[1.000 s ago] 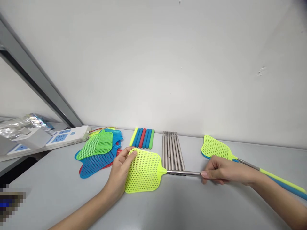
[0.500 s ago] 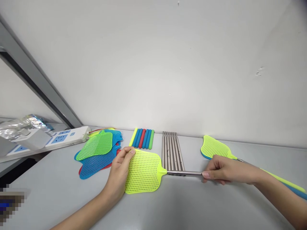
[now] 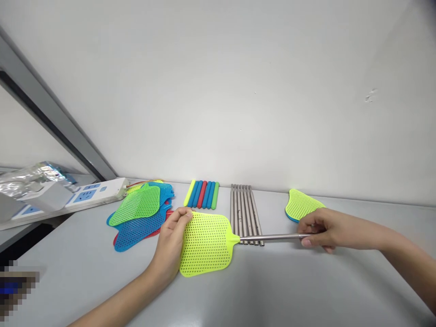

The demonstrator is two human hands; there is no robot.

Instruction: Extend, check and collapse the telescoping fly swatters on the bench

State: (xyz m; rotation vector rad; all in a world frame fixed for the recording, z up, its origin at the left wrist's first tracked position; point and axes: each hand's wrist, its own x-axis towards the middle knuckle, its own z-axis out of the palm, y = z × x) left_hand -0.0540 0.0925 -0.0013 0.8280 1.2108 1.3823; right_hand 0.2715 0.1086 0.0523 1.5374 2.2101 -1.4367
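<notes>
My left hand (image 3: 170,247) grips the left edge of a yellow mesh swatter head (image 3: 206,243) just above the grey table (image 3: 272,286). A thin metal rod (image 3: 269,236) runs from the head's neck to the right. My right hand (image 3: 323,230) is closed around the rod's far end, pinching it. The rod crosses the near ends of a row of several loose metal rods (image 3: 244,211).
A pile of green, blue and red swatter heads (image 3: 139,213) lies to the left. Several coloured grip sleeves (image 3: 202,195) lie against the wall. A finished yellow swatter head (image 3: 301,204) lies behind my right hand. A white power strip (image 3: 85,195) sits far left.
My right hand has slid to the right along the rod, and the rod now shows longer and lifted at a slight angle. The left hand holds the head nearly still.
</notes>
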